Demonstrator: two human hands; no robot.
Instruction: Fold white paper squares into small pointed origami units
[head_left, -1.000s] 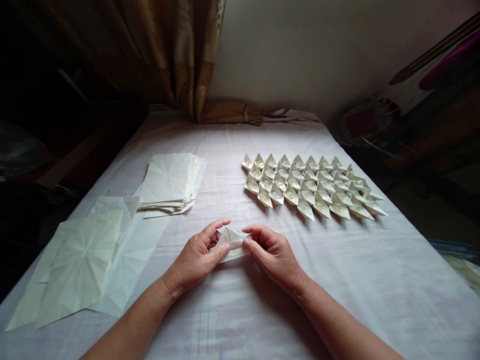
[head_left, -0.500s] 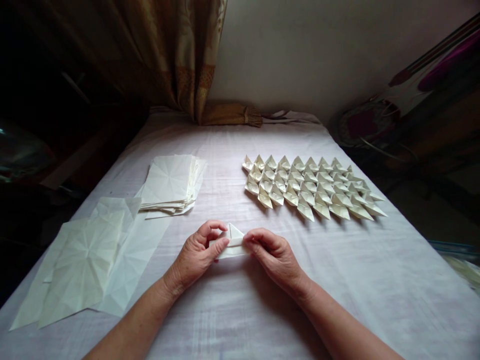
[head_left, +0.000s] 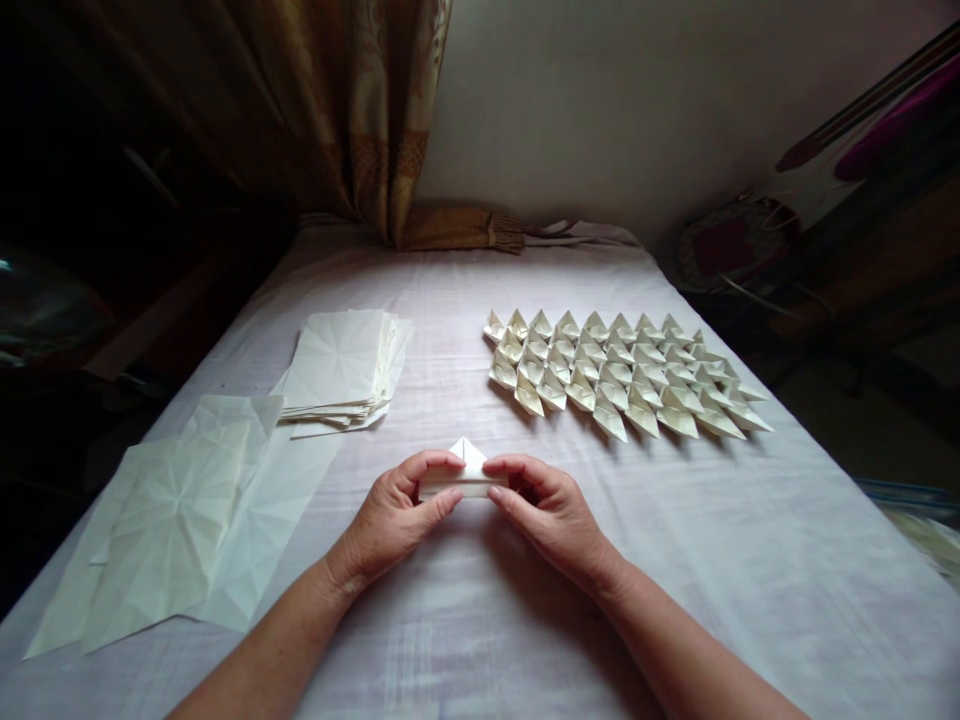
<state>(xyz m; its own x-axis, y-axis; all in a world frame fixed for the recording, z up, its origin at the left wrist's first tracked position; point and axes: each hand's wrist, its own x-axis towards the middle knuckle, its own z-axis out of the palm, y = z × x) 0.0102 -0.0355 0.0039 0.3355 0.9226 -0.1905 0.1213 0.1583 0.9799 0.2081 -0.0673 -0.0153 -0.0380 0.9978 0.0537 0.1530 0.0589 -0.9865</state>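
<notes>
Between my two hands is a small folded white paper [head_left: 474, 484], with a triangular peak pointing away from me and a flat band along its near side. My left hand [head_left: 401, 505] pinches its left end between thumb and fingers. The right end is gripped the same way by my right hand [head_left: 551, 505]. My fingers hide both ends of the paper. Beyond my right hand, rows of folded paper boats [head_left: 615, 375] stand close together. A stack of creased paper sheets [head_left: 337, 360] lies beyond my left hand.
More creased sheets [head_left: 172, 520] spread loosely at the left. Everything rests on a pale cloth [head_left: 465, 640]. A gold-brown curtain [head_left: 375, 130] hangs at the far edge, its fringed tieback lying on the cloth.
The folded paper has turned from a slant to level and faces me more squarely. My right fingers have spread along its band, and my left fingers have shifted onto it too.
</notes>
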